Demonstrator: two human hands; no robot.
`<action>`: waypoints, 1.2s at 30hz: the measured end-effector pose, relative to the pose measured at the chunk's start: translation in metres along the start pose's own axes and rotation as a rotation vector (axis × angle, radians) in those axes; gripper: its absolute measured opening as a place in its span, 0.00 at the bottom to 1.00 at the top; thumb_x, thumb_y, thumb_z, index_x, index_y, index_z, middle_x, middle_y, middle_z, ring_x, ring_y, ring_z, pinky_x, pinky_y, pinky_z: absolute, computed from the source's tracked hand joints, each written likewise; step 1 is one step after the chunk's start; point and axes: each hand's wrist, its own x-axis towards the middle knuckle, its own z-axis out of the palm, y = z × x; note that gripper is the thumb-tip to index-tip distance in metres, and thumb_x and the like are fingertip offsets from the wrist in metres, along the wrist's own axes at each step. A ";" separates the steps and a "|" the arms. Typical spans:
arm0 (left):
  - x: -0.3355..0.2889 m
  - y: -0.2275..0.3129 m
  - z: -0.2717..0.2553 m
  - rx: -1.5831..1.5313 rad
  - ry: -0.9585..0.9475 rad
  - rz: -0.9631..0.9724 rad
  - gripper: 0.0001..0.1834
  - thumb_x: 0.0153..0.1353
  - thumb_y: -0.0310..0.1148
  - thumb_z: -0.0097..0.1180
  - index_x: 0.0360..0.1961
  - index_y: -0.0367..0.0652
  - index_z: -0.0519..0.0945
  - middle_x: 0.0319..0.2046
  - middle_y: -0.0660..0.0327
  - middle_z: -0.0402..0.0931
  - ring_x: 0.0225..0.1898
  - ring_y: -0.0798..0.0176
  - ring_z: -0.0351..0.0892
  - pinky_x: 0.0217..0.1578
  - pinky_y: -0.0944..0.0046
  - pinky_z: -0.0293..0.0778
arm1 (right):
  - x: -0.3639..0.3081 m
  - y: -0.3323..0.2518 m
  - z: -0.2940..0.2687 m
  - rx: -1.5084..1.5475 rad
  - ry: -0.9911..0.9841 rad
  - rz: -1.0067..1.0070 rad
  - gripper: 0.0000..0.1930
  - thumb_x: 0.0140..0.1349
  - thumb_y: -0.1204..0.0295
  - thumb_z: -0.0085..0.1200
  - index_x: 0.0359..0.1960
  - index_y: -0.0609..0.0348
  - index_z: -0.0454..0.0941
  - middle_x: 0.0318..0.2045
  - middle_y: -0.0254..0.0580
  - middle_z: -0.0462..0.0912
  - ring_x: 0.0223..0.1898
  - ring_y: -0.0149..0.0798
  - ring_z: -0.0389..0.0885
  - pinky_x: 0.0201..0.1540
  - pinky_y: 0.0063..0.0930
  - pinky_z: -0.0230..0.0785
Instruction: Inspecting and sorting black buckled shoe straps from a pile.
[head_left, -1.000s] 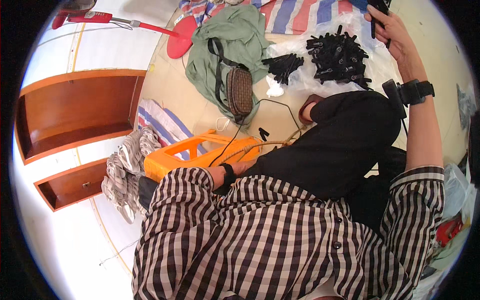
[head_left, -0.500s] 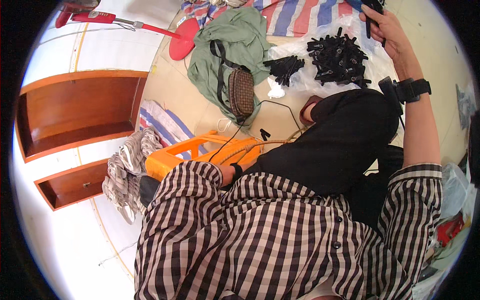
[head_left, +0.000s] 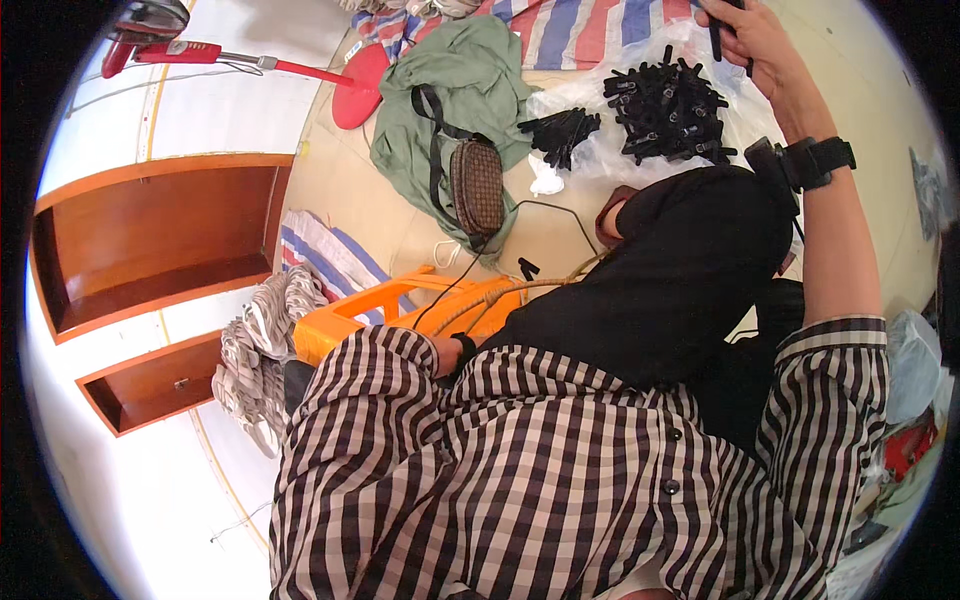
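Observation:
My right hand (head_left: 762,48) is raised at the upper right edge, its fingers closed on narrow black straps (head_left: 716,38); their far ends are cut off by the picture. Below and left of it, a dense pile of black straps with small metal buckles (head_left: 668,112) lies on clear plastic sheeting (head_left: 757,122). A smaller bundle of black straps (head_left: 566,136) sits just left of that pile. My left wrist (head_left: 446,354), with a dark band, rests by my lap next to the orange plastic stool (head_left: 350,322). The fingers of my left hand are hidden behind my trouser leg.
A brown patterned bag (head_left: 477,188) lies on green cloth (head_left: 400,130). Striped sheeting (head_left: 590,35) covers the far floor. Grey-beige bundles (head_left: 250,350) stand left of the stool. A red stand with a round base (head_left: 362,88) is at the far left. Plastic bags (head_left: 912,365) lie at right.
My right hand has moved slightly up and left with the black straps. The whole view has shifted a little; my left arm stays by my lap.

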 end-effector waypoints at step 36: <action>0.017 -0.001 -0.005 -0.313 -0.084 -0.176 0.20 0.58 0.35 0.49 0.49 0.36 0.69 0.48 0.55 0.70 0.47 0.61 0.70 0.49 0.63 0.64 | 0.003 0.000 0.007 -0.001 0.009 -0.011 0.10 0.59 0.71 0.50 0.20 0.59 0.72 0.10 0.28 0.65 0.07 0.21 0.54 0.09 0.17 0.43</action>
